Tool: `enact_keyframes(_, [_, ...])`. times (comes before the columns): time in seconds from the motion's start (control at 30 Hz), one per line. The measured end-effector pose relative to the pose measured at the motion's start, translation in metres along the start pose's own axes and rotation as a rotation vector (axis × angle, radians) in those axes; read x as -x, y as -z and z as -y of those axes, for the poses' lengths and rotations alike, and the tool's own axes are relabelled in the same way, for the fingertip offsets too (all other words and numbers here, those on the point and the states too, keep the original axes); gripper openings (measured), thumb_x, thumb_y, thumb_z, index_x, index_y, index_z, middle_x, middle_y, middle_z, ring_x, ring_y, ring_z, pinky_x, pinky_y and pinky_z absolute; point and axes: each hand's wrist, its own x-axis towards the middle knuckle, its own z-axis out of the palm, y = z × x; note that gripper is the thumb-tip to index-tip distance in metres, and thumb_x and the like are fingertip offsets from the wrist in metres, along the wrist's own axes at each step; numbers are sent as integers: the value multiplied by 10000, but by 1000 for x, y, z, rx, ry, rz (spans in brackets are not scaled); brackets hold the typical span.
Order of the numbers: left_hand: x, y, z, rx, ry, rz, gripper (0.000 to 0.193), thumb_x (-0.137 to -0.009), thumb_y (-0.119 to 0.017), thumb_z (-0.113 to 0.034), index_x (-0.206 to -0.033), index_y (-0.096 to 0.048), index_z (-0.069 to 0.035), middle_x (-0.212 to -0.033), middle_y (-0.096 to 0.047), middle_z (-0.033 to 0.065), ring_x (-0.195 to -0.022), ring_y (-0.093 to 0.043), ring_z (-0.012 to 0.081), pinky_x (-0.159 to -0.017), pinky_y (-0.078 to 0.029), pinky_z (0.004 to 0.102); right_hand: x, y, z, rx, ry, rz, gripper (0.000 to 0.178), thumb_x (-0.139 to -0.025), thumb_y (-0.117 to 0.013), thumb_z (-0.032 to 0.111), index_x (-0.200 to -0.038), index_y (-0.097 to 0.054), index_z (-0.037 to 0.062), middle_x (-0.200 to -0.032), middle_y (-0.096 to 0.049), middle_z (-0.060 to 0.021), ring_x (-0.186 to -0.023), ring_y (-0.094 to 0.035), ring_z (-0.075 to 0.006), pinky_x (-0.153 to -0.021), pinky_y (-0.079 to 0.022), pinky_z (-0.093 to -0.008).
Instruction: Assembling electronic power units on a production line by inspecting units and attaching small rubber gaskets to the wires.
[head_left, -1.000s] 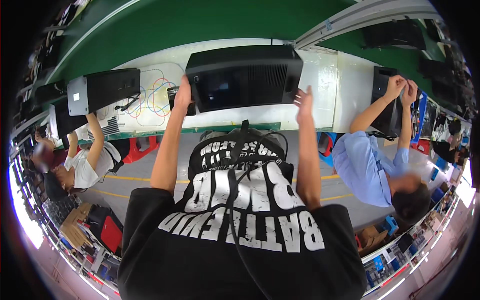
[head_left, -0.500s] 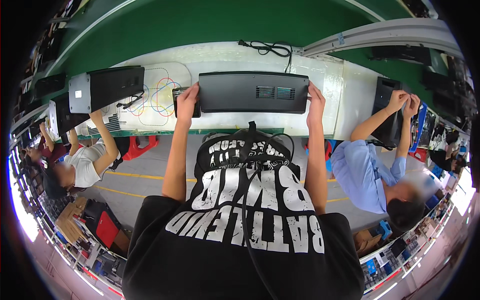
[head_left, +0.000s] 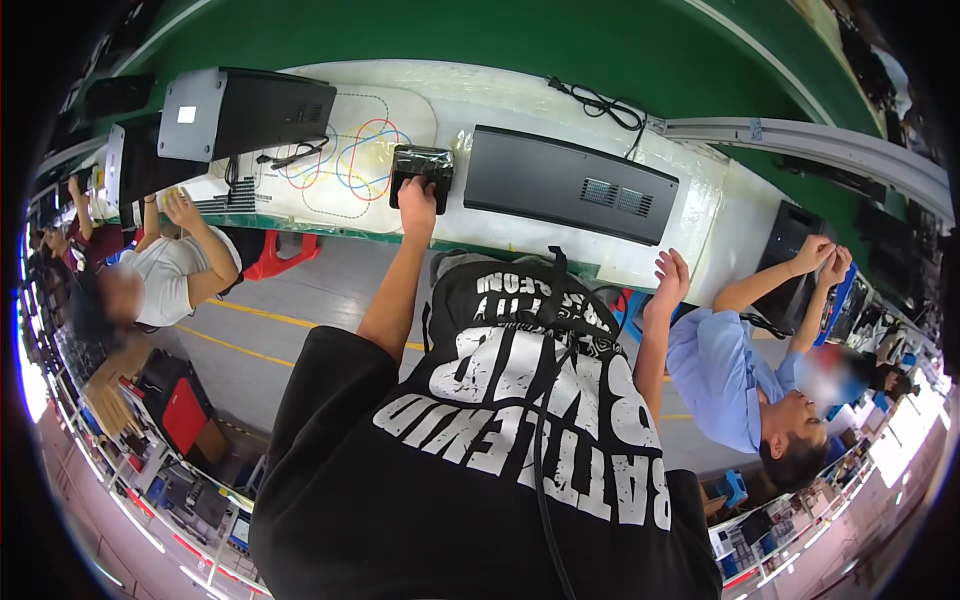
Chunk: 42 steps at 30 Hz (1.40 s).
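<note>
A long black metal case [head_left: 560,185] with two vent grilles near its right end lies on the white-covered bench, touched by neither hand. Left of it sits a small, shallow black tray [head_left: 425,158] with a shiny surface. My left hand [head_left: 418,200] reaches into the tray's near part, its fingers bent down and drawn together; whatever is between the fingertips is hidden. Near the bench's front edge, below the right end of the case, my right hand [head_left: 670,278] hangs open with its fingers apart and nothing in them.
A coiled black power cable [head_left: 610,108] lies behind the case, near a metal rail [head_left: 780,132]. On the left stands another black case [head_left: 245,115], close to a co-worker's hand [head_left: 185,212]. At right another co-worker's hands [head_left: 822,258] meet above a dark case. The bench continues into a green surface [head_left: 480,35].
Both hands have let go of the case's ends. My left hand has moved onto the small tray; my right has drawn back toward me. The view has turned, so the case appears tilted.
</note>
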Motion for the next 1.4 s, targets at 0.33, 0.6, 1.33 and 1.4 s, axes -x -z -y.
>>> enact_keyframes(0.33, [-5, 14, 13, 158, 3, 21, 139, -786, -619, -15, -910, -667, 25, -822, -633, 215, -707, -617, 326, -623, -482, 379, 15, 0, 16, 99, 63, 46, 281, -875, -530, 160, -1117, -596, 35, -993, -657, -90, -889, -601, -170, -781, -424, -286])
enact_keyframes(0.6, [5, 78, -62, 901, 391, 217, 184, -887, -606, -94, -1022, -633, 27, -819, -655, 90, -685, -590, 136, -612, -473, 253, 49, -7, 62, 116, 273, 117, 230, -892, -548, 94, -1103, -575, 7, -946, -634, -79, -912, -587, -151, -812, -443, -284])
enact_keyframes(1.33, [64, 208, -299, 1422, -155, 648, 215, -787, -695, 38, -906, -517, 27, -831, -647, 139, -659, -633, 134, -544, -514, 225, 166, -72, 253, -75, 1044, 740, 315, -637, -677, -139, -910, -610, 2, -824, -666, -89, -783, -615, -225, -696, -484, -300])
enact_keyframes(1.4, [64, 203, -299, 1455, -139, 659, 205, -792, -691, 35, -920, -530, 31, -836, -651, 139, -673, -635, 134, -552, -512, 220, 161, -70, 249, -82, 1064, 760, 329, -648, -670, -163, -929, -574, -20, -832, -671, -123, -800, -614, -224, -714, -485, -307])
